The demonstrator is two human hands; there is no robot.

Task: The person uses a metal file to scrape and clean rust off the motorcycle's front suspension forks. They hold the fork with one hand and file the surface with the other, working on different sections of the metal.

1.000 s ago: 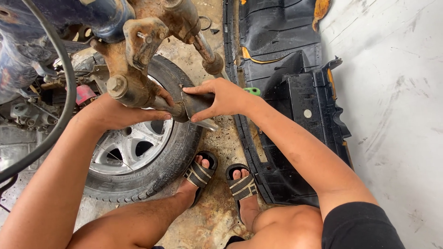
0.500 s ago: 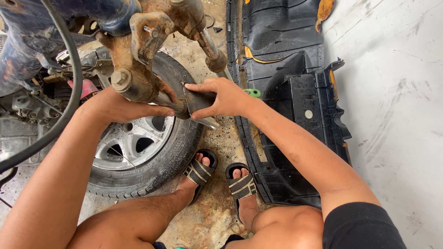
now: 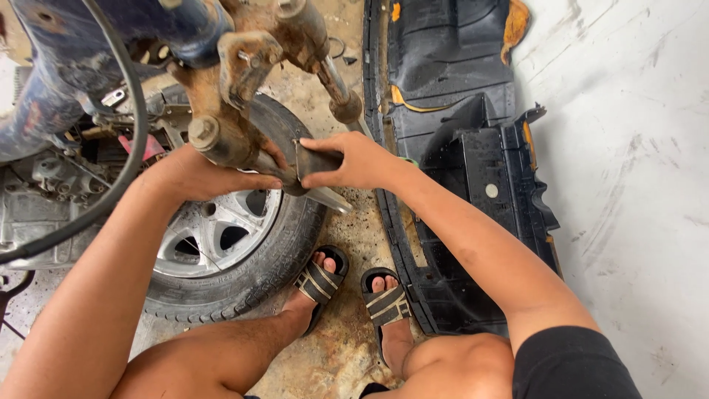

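A rusty steering knuckle [image 3: 225, 96] hangs from a blue strut [image 3: 133, 29] above a wheel [image 3: 221, 236] lying flat on the floor. My left hand [image 3: 199, 176] grips the lower end of the knuckle where a joint shaft sticks out. My right hand [image 3: 354, 161] is closed on a dark rubber boot [image 3: 314, 162] on that shaft, right beside my left hand. A metal rod tip [image 3: 331, 199] pokes out below the boot. A tie rod [image 3: 338, 92] runs from the knuckle just above my right hand.
A black plastic underbody cover [image 3: 473, 170] lies on the floor at the right, next to a pale concrete floor [image 3: 635, 185]. My sandalled feet [image 3: 354, 292] stand between the wheel and the cover. Engine parts [image 3: 44, 192] and a black hose [image 3: 111, 185] sit at the left.
The view has shifted slightly. Both hands stay on the joint and boot, with my right hand a little lower on the boot.
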